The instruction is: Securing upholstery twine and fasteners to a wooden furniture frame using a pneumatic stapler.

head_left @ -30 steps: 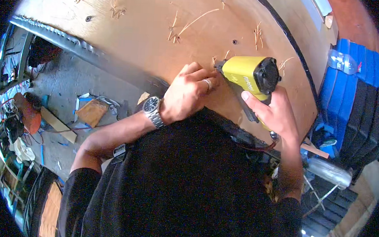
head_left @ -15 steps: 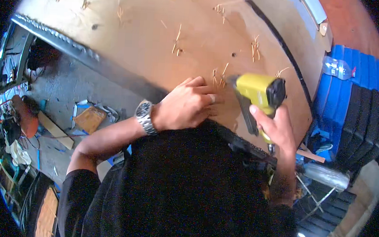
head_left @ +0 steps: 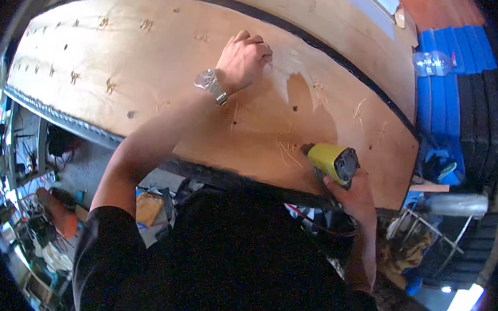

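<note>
A long tan wooden panel (head_left: 191, 66) with black edging lies before me, dotted with dark holes and tufts of thin golden strands (head_left: 146, 25). Over its far middle part is my left hand (head_left: 241, 61), fingers curled inward and a silver watch on the wrist; whatever they may hold is hidden. My right hand (head_left: 353, 196) grips a yellow-and-black nail gun (head_left: 330, 159) by its handle near the front edge. The tool's nose points left, beside a tuft of strands (head_left: 288, 149). Whether the nose touches the panel I cannot tell.
Blue and black ribbed sheets (head_left: 439, 104) are stacked at the right, with a clear plastic bottle (head_left: 434, 63) on top. Below them stands a metal frame (head_left: 446, 239) by a shiny roll. Tools and an orange object (head_left: 65, 223) clutter the floor at left.
My left hand has gone from the panel's near edge to farther across it. The nail gun has shifted closer to the front edge. My view now takes in more of the panel.
</note>
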Tool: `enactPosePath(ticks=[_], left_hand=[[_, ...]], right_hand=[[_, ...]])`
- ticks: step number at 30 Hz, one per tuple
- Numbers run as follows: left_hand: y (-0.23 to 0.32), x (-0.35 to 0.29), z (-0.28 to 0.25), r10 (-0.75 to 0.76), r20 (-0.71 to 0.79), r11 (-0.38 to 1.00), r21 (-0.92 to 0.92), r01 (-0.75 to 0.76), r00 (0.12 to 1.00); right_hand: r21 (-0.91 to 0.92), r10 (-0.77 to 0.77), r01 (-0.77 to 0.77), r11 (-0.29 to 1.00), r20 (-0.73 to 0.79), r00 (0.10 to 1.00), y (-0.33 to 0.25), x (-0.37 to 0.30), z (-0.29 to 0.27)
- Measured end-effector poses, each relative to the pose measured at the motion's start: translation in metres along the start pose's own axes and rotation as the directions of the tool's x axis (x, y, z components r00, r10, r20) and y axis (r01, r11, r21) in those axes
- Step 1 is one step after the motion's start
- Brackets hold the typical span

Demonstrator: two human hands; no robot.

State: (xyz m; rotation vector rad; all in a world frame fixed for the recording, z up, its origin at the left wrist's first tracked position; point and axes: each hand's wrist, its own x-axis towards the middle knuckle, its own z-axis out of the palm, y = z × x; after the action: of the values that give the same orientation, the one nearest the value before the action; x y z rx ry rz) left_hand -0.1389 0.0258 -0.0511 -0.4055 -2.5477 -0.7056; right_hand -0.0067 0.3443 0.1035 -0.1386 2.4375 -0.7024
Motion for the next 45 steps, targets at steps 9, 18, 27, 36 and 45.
enactPosePath(ticks=[9,18,27,36,45], left_hand=[[0.01,0.015,-0.028,0.001,0.036,0.661,-0.75,0.026,0.999],[0.065,-0.013,-0.024,-0.21,0.122,0.725,-0.646,0.238,0.97],[0.088,-0.039,-0.018,-0.203,0.102,0.77,-0.598,0.223,0.974],[0.066,-0.054,-0.012,0.154,0.106,0.768,-0.639,-0.051,0.982],[0.057,-0.049,-0.015,0.159,0.264,0.676,-0.731,0.09,0.951]], right_hand=[[0.085,-0.039,0.043,0.995,-0.048,0.998,0.013,0.003,0.007],[0.052,-0.046,0.048,0.998,-0.032,0.998,0.007,0.009,0.0],[0.2,-0.02,0.014,0.98,0.028,0.999,0.018,0.017,-0.006],[0.206,-0.219,0.196,0.959,0.092,0.971,-0.083,0.101,-0.039],[0.05,-0.156,0.149,0.988,0.201,0.967,-0.119,0.132,-0.02]])
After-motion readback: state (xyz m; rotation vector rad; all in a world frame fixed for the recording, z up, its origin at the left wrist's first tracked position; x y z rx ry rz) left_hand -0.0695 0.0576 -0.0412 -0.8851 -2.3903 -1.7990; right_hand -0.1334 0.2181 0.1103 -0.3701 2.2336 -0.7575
